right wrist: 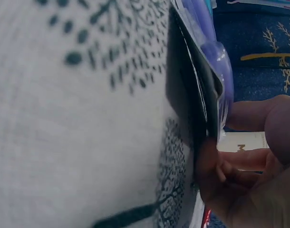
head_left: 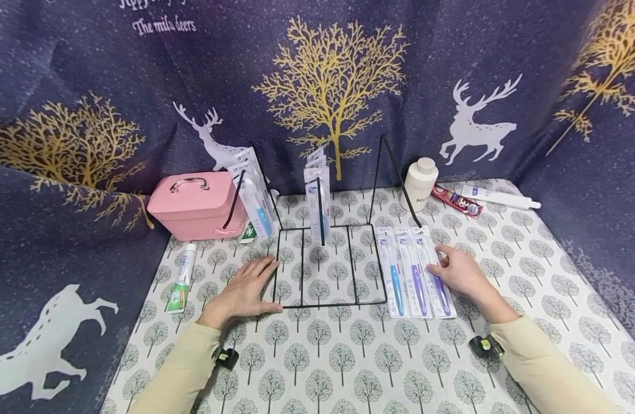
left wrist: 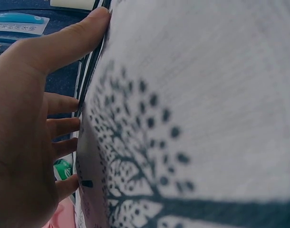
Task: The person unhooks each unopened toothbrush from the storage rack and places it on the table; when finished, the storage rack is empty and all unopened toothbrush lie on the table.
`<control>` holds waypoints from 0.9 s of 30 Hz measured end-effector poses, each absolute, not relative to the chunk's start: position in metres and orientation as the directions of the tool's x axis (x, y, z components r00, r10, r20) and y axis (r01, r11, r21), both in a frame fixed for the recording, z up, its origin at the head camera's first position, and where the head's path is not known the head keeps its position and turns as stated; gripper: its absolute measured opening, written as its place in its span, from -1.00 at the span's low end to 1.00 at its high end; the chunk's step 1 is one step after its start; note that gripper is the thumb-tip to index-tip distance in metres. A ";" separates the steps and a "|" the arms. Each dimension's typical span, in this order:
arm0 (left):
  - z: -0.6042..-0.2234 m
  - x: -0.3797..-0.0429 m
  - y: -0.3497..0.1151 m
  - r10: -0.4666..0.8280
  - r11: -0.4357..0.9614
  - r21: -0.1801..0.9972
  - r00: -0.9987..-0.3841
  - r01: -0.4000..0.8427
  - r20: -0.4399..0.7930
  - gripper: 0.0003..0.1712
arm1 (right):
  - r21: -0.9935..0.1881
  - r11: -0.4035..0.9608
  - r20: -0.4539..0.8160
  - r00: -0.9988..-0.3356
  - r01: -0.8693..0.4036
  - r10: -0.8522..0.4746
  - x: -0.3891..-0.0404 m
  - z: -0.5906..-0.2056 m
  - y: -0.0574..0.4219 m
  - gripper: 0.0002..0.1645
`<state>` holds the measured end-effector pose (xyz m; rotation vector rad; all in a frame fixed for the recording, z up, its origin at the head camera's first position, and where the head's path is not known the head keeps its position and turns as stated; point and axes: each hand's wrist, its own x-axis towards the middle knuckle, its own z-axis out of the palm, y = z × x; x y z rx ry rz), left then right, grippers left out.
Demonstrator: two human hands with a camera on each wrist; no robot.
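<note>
At the right of a black wire rack, three packaged toothbrushes lie side by side: a blue one, a purple one and a second purple one on the outside. My right hand pinches the outer pack by its right edge; that edge stands off the cloth in the right wrist view. My left hand rests at the rack's left side, fingers extended and thumb at its front corner. Packaged toothbrushes hang on the rack's left hook and middle hook.
A pink case and a green-and-white toothpaste tube stand and lie at left. Behind the rack's right side are a white bottle, a red box and a white tube. A dark printed curtain backs the table.
</note>
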<state>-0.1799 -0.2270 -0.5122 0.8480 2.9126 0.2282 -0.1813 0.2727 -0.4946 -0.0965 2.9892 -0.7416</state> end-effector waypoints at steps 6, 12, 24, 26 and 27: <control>-0.512 -0.180 -0.227 0.536 0.836 0.172 -0.842 0.521 -0.055 0.27 | -0.396 0.916 -0.020 -0.997 -0.062 -0.076 -0.180 -0.493 0.271 -0.31; -0.510 -0.180 -0.227 0.528 0.842 0.174 -0.846 0.511 -0.070 0.28 | -0.385 0.921 -0.045 -0.995 -0.061 -0.085 -0.179 -0.488 0.268 -0.34; -0.510 -0.180 -0.226 0.542 0.834 0.159 -0.839 0.529 -0.054 0.27 | -0.428 0.897 0.056 -0.994 -0.108 -0.093 -0.176 -0.477 0.264 -0.45; -0.510 -0.180 -0.226 0.540 0.834 0.169 -0.840 0.525 -0.058 0.27 | -0.441 0.882 0.140 -0.984 -0.164 -0.113 -0.177 -0.473 0.258 -0.51; -0.510 -0.180 -0.226 0.539 0.835 0.172 -0.840 0.523 -0.060 0.27 | -0.457 0.867 0.182 -0.975 -0.200 -0.129 -0.177 -0.471 0.255 -0.54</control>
